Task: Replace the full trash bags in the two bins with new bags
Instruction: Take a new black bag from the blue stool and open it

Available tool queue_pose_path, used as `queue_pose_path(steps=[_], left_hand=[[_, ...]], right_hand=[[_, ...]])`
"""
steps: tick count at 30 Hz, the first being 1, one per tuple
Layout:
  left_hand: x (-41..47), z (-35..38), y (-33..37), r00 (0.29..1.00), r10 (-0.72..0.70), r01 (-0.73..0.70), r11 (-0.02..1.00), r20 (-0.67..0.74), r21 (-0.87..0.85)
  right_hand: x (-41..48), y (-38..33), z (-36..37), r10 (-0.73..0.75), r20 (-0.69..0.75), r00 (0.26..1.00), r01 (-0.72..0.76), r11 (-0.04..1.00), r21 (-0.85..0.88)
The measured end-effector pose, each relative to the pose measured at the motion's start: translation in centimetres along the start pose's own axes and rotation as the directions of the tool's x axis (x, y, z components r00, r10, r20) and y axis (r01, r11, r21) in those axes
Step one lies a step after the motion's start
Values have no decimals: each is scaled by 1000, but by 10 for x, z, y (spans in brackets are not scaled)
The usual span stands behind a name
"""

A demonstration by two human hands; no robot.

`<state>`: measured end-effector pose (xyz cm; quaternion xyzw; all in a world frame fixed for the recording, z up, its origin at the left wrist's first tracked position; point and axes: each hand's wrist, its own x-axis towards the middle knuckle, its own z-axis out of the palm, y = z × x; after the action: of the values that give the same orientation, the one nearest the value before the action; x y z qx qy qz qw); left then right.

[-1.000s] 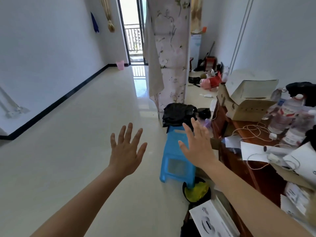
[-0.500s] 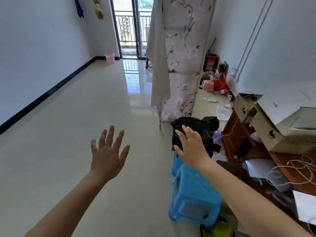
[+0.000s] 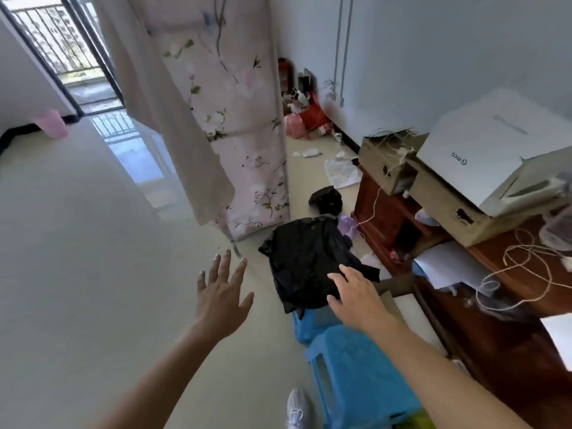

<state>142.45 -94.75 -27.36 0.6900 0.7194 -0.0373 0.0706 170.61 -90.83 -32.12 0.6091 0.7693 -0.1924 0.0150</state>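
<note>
The black trash bag (image 3: 312, 261) is sitting on a blue bin (image 3: 312, 323) beside the table (image 3: 526, 267). The right hand (image 3: 356, 298) is hovering wide-fingered at its edge, the left hand (image 3: 223, 298) spreading empty. A one-sided pull risks tipping it.

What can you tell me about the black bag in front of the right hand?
The black bag is thin, crinkled, glossy plastic, lying spread and limp over a blue stool, edges drooping. The open right hand reaches over its near edge; contact is unclear. A second blue stool stands nearer.
</note>
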Motion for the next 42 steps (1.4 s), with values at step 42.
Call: queue_pose_path(steps=[42], left_hand=[[302, 196, -74, 997, 18, 34, 795, 80, -606]], right_hand=[[261, -12, 203, 750, 509, 423, -469, -299, 831]])
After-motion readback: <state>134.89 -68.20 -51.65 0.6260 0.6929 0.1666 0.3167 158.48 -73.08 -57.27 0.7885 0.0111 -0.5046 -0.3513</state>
